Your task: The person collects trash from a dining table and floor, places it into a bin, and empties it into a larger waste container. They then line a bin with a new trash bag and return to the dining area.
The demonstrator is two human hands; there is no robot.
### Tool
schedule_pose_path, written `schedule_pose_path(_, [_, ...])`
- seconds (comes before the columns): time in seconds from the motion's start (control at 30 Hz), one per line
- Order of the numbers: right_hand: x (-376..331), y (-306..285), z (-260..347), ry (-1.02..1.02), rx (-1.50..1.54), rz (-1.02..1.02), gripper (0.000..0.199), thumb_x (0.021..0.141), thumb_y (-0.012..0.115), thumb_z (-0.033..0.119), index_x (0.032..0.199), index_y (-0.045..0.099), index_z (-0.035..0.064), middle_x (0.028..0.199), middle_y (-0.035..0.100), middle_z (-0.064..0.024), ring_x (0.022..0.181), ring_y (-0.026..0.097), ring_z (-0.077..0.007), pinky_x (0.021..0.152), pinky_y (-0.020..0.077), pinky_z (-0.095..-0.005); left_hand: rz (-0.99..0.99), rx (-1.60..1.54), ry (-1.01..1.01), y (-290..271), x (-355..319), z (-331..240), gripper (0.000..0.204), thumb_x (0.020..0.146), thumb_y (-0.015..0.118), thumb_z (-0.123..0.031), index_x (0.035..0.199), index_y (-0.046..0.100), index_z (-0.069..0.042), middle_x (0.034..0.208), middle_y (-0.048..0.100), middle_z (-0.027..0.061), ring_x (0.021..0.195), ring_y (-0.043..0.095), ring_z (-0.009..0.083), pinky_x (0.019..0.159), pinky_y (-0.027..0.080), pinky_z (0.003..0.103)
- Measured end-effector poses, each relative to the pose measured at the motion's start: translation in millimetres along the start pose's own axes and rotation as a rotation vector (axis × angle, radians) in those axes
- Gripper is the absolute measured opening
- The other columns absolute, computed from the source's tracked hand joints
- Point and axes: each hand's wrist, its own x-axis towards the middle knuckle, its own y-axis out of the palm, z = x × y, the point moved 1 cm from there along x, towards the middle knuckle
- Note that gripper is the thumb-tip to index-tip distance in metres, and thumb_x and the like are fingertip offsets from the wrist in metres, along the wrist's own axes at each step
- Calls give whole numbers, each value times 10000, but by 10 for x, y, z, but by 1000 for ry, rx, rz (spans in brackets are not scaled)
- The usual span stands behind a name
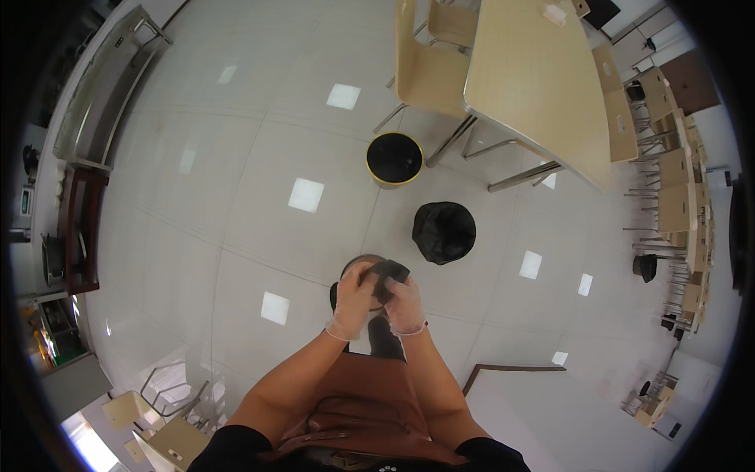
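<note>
Clear plastic gloves cover both hands. Between them, in front of my apron, is a bunched black bin bag [391,272]. My left hand [356,300] pinches its left side with closed fingers. On the right side my right hand [405,305] grips it too, the thumb and fingers drawn together. Just beneath the hands stands a round bin [358,261], mostly covered by them; its inside looks brownish. Ahead and to the right is a bin lined in black [443,232], its liner folded over the rim. Beyond it sits another black-topped round bin [395,159] with a yellow rim.
A pale wooden table [535,79] with metal legs and chairs [429,75] stands ahead to the right. More tables and chairs line the far right. A metal counter [94,94] and dark red shelf [81,228] run along the left. A white partition [519,409] is near my right.
</note>
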Motion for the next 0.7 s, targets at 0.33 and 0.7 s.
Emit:
schedule_pose_path(0.33, [-627,666,1005,-326,-80,45,143,819,521,71,962,527,62,874,578,-13,874,566,-135,718,470,-243,-88,-294,282,-1140,71,-1658,115,886,533,-68,956,585,7,824,568,-2,745,484,84,700,411,212])
schedule_pose_path(0.7, [-1251,917,1732,-412,-281,65,179,806,558,91,951,564,-14,859,618,-70,753,612,-142,679,507,-252,-354,-433,409,-2390,208,-1865,176,915,521,-139,977,588,12,868,589,15,773,502,105,724,412,239])
